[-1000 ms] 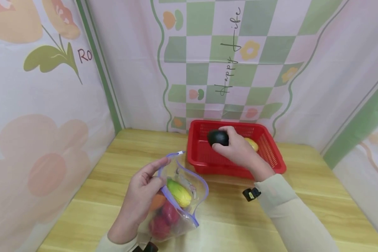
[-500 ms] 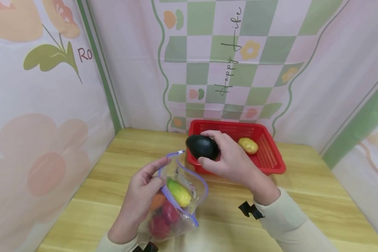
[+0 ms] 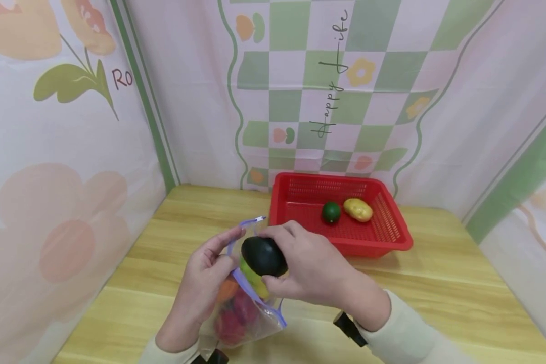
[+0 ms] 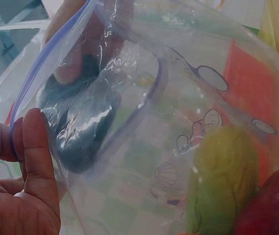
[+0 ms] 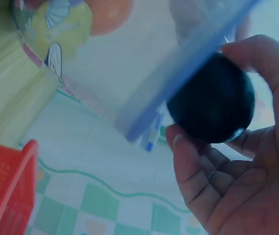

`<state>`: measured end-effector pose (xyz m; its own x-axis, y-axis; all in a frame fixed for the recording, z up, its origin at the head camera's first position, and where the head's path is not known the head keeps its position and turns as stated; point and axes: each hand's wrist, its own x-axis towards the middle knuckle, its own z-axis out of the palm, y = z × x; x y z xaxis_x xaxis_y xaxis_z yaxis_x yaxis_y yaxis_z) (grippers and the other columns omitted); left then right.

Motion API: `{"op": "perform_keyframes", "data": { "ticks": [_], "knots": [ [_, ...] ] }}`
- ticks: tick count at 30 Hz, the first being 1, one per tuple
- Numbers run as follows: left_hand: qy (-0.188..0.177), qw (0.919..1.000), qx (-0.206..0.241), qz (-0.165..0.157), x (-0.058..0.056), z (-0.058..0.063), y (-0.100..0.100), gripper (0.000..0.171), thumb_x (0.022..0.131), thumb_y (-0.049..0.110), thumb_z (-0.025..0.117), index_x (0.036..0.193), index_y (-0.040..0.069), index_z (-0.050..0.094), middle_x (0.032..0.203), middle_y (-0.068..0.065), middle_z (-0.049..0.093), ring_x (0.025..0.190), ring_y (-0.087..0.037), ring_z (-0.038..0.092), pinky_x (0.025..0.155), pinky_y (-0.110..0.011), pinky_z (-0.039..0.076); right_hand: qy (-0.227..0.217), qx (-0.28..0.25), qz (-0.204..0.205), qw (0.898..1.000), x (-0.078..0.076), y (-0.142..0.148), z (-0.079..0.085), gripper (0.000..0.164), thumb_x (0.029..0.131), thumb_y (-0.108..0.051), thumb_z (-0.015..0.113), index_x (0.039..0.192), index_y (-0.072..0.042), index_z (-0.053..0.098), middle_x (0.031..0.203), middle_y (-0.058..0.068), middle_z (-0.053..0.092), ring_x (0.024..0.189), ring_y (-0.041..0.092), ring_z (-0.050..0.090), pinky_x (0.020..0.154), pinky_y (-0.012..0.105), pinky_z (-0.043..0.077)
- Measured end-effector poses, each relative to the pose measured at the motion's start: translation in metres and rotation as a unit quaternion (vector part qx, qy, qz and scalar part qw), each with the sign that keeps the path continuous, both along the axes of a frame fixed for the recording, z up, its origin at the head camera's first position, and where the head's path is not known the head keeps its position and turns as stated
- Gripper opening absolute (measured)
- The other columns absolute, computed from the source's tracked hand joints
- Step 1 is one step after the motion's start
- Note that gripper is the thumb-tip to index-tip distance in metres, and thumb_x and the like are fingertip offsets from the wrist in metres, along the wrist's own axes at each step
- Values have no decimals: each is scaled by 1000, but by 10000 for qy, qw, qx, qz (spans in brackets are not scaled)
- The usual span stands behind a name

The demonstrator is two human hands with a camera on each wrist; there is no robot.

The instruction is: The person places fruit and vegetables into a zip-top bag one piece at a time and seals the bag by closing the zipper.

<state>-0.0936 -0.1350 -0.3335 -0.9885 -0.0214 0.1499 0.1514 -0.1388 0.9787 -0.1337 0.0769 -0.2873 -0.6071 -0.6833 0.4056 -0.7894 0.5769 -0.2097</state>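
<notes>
My left hand (image 3: 205,283) pinches the purple-edged rim of a clear zip bag (image 3: 268,326) between thumb and fingers. The bag's mouth gapes, and its white slider (image 3: 260,219) sits at the upper corner. Inside lie a yellow-green fruit (image 4: 225,178), an orange fruit (image 3: 227,289) and red ones (image 3: 230,327). A dark, egg-shaped avocado (image 3: 264,257) is gripped by my right hand (image 3: 314,270), thumb on the near side and fingers over the far side. It is at the bag's mouth, over the yellow-green fruit. Through the film the avocado (image 4: 83,132) shows in the left wrist view.
Behind the hands, a red slotted basket (image 3: 341,247) stands on the wooden table (image 3: 441,298). It holds a small round green fruit (image 3: 331,213) and a yellow potato-like thing (image 3: 358,210). A printed curtain (image 3: 200,101) rises along the table's back edge.
My right hand has carried the avocado from the basket left and nearer, to the bag's mouth. The green and yellow things in the basket are now uncovered. My left hand stays put.
</notes>
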Motion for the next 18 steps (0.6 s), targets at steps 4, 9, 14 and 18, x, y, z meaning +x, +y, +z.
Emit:
{"op": "perform_keyframes", "data": {
  "ticks": [4, 9, 14, 18],
  "knots": [
    [12, 10000, 55, 12, 1, 0, 0, 53, 84, -9, 46, 133, 9, 56, 135, -1, 56, 79, -15, 59, 64, -20, 52, 704, 231, -34, 9972, 1, -9, -9, 61, 71, -43, 72, 124, -16, 56, 101, 2, 60, 74, 8, 56, 61, 23, 53],
    [42, 10000, 69, -48, 2, 0, 0, 52, 85, -8, 45, 134, 8, 55, 136, -2, 55, 82, -17, 60, 65, -20, 52, 1216, 396, -225, 9915, 1, -18, -19, 59, 70, -43, 70, 121, -16, 59, 97, 5, 60, 73, 13, 59, 57, 27, 54],
    [58, 9999, 67, -102, 1, 0, -1, 52, 86, -8, 46, 135, 8, 55, 137, -2, 54, 84, -17, 61, 67, -21, 54, 1443, 397, -350, 9881, 2, -22, -21, 59, 70, -45, 71, 119, -15, 59, 96, 6, 61, 73, 14, 60, 55, 28, 53],
    [33, 9999, 90, -85, 1, -1, 0, 52, 86, -8, 46, 134, 9, 56, 137, -2, 54, 93, -19, 61, 69, -21, 53, 1495, 473, -418, 9867, 0, -24, -22, 57, 70, -44, 74, 117, -14, 59, 95, 5, 62, 74, 14, 61, 56, 29, 54]
  ]
}}
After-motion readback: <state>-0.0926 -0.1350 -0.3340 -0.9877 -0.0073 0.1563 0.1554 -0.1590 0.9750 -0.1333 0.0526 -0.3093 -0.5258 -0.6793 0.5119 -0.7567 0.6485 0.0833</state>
